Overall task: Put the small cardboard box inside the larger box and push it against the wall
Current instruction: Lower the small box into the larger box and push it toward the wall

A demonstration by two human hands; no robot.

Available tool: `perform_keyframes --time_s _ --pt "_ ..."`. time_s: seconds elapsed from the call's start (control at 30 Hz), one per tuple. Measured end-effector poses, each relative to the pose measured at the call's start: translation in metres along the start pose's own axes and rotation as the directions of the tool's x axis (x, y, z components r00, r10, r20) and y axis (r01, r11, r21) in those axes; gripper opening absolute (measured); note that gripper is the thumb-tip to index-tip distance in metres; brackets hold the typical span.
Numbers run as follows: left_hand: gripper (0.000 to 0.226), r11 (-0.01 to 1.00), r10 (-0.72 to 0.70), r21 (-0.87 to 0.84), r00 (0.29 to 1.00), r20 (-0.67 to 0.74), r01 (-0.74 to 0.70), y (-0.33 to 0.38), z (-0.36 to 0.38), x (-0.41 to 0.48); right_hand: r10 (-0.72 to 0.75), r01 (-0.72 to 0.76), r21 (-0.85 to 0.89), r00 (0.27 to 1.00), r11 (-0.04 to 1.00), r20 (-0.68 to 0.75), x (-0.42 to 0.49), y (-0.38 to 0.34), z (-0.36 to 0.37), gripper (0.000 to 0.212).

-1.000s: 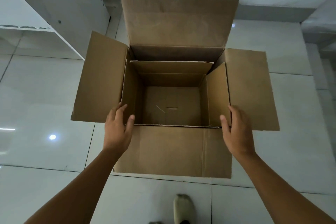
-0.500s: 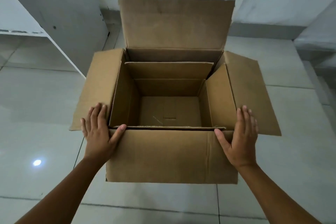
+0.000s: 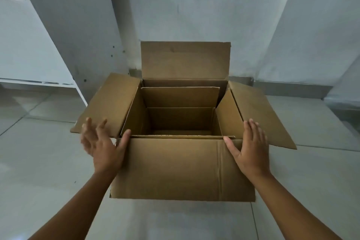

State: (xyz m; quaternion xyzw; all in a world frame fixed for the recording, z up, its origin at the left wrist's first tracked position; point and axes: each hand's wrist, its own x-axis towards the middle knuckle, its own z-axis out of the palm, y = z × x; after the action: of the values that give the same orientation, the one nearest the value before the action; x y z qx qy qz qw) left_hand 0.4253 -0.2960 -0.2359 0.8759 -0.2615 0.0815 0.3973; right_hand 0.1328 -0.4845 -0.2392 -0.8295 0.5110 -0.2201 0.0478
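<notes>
Small box (image 3: pixel 181 121) is nested in large box (image 3: pixel 183 169), flanked by spread left hand (image 3: pixel 103 148) and right hand (image 3: pixel 251 148), nothing gripped

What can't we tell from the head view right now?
- Small box floor: mostly hidden by the larger box near wall.
- Contact with the wall: larger box's raised rear flap covers the gap.
- Left hand: fingers motion-blurred, contact unclear.
- Right hand: palm side hidden, pressure unclear.
</notes>
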Motion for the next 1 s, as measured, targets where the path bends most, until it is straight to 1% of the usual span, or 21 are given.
perform_keyframes --time_s 0.03,0.07,0.1,0.13,0.17,0.2,0.23,0.27,0.3,0.37,0.43,0.5,0.6,0.7,0.8,1.0 --pt "0.071 0.987 -0.138 -0.087 0.989 -0.058 0.132 0.003 0.001 -0.001 -0.003 0.004 -0.006 1.000 1.000 0.014 0.005 -0.002 0.001 0.090" --pt "0.073 0.947 -0.282 -0.181 0.956 -0.081 0.264 0.007 0.000 -0.001 -0.005 0.005 -0.010 1.000 1.000 0.027 0.008 -0.003 -0.001 0.091" --pt "0.077 0.879 -0.415 -0.287 0.907 -0.066 0.381 0.009 -0.002 -0.001 -0.011 0.011 -0.014 0.999 1.000 0.037 0.010 -0.002 -0.003 0.094" --pt "0.078 0.784 -0.528 -0.395 0.849 -0.019 0.479 0.013 -0.004 0.001 -0.029 0.030 -0.021 0.999 0.999 0.042 0.012 -0.001 -0.005 0.097" --pt "0.076 0.684 -0.603 -0.478 0.796 0.056 0.552 0.014 -0.006 0.004 -0.058 0.059 -0.035 0.997 0.998 0.051 0.014 0.001 -0.007 0.100" --pt "0.071 0.619 -0.629 -0.507 0.765 0.138 0.600 0.014 -0.006 0.006 -0.087 0.090 -0.052 0.994 0.995 0.069 0.014 0.004 -0.009 0.103" --pt "0.061 0.621 -0.610 -0.485 0.768 0.193 0.615 0.015 -0.005 0.008 -0.105 0.111 -0.067 0.991 0.992 0.087 0.015 0.005 -0.009 0.105" --pt "0.051 0.669 -0.568 -0.450 0.798 0.204 0.591 0.016 -0.004 0.009 -0.109 0.117 -0.078 0.989 0.990 0.100 0.016 0.005 -0.009 0.107" --pt "0.042 0.723 -0.527 -0.422 0.832 0.175 0.547 0.017 -0.003 0.011 -0.102 0.112 -0.085 0.989 0.990 0.107 0.018 0.004 -0.007 0.108" --pt "0.032 0.793 -0.475 -0.385 0.875 0.097 0.473 0.021 -0.001 0.017 -0.087 0.097 -0.087 0.991 0.991 0.106 0.023 0.001 -0.001 0.110" --pt "0.028 0.829 -0.442 -0.358 0.896 0.052 0.429 0.024 0.001 0.024 -0.077 0.084 -0.074 0.992 0.994 0.100 0.029 -0.003 0.005 0.111" --pt "0.025 0.844 -0.423 -0.351 0.906 0.026 0.405 0.024 0.001 0.035 -0.074 0.081 -0.075 0.992 0.994 0.100 0.038 -0.008 0.011 0.112" --pt "0.028 0.853 -0.419 -0.326 0.907 0.038 0.408 0.022 0.002 0.056 -0.055 0.065 -0.079 0.991 0.995 0.119 0.051 -0.021 0.022 0.112" --pt "0.032 0.842 -0.419 -0.319 0.900 0.120 0.435 0.022 0.005 0.079 -0.046 0.055 -0.072 0.991 0.996 0.128 0.068 -0.035 0.032 0.114" --pt "0.036 0.851 -0.366 -0.323 0.909 0.201 0.414 0.019 0.008 0.102 -0.054 0.063 -0.062 0.989 0.996 0.138 0.085 -0.050 0.043 0.115" --pt "0.054 0.830 -0.302 -0.400 0.916 0.265 0.390 0.009 0.026 0.154 -0.031 0.037 -0.059 0.994 0.998 0.103 0.119 -0.089 0.072 0.112"
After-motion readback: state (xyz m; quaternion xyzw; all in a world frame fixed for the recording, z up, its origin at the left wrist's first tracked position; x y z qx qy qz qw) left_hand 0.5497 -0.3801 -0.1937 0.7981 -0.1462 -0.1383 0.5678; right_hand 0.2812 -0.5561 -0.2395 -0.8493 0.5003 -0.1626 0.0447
